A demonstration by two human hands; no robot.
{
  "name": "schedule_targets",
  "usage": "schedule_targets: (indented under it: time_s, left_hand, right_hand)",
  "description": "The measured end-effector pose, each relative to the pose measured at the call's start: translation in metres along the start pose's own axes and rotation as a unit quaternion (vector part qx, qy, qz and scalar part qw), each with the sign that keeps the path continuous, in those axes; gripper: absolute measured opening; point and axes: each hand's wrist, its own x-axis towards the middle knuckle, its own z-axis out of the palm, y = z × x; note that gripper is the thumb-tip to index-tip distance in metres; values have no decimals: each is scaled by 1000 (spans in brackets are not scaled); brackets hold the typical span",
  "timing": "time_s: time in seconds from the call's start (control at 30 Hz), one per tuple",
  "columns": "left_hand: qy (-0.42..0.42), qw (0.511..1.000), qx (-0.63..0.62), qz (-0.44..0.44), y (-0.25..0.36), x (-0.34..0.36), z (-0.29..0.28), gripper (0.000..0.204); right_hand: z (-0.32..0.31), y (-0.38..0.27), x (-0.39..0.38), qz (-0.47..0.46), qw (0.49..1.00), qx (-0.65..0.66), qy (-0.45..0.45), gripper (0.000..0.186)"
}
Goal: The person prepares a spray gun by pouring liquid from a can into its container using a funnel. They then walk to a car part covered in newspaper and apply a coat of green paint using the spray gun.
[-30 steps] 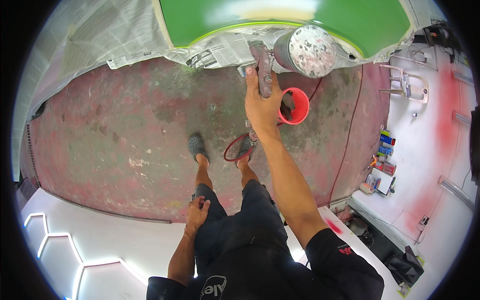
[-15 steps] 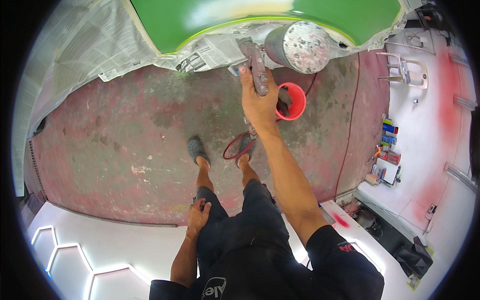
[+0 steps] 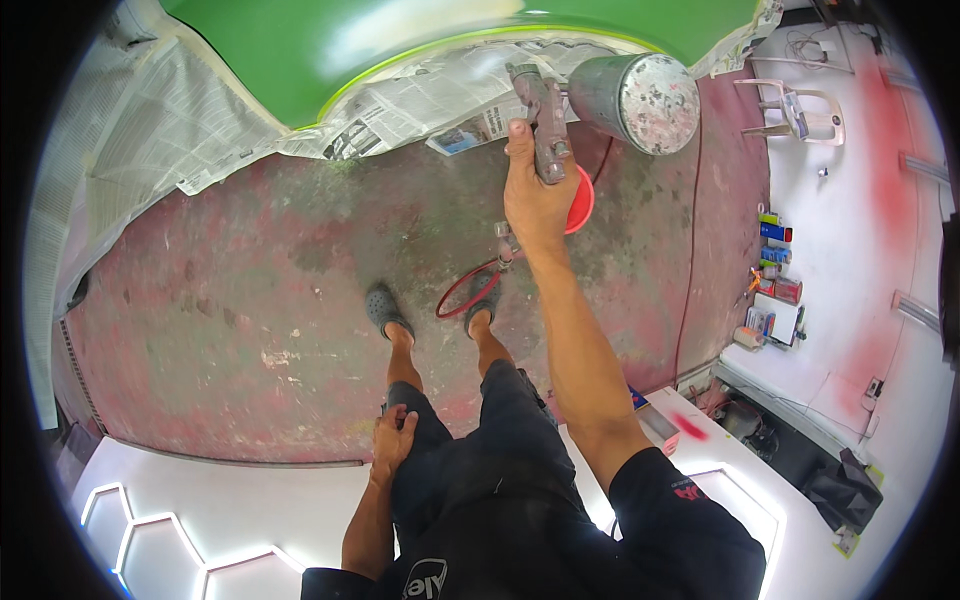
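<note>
The right hand is wrapped around the grip of a spray gun, which is held before newspaper edging a green panel. The gun's cup extends to the right; a red bucket stands beyond the hand. The left hand, loosely open with bent fingers, hangs by the left thigh.

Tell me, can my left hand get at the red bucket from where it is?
Probably not without moving: the left hand hangs by the left thigh, while the red bucket sits beyond the feet, partly hidden by the right hand gripping the spray gun.
</note>
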Motion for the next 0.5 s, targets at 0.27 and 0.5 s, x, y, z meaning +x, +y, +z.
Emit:
schedule_targets:
  time_s: [0.27, 0.5]
  left_hand:
    - [1, 1000, 9, 5, 2, 0, 2, 48]
    - [6, 1000, 8, 13, 0, 1, 1, 47]
  right_hand:
    - [-15, 0, 7, -31, 997, -11, 73, 34]
    - [8, 7, -9, -17, 1000, -1, 5, 29]
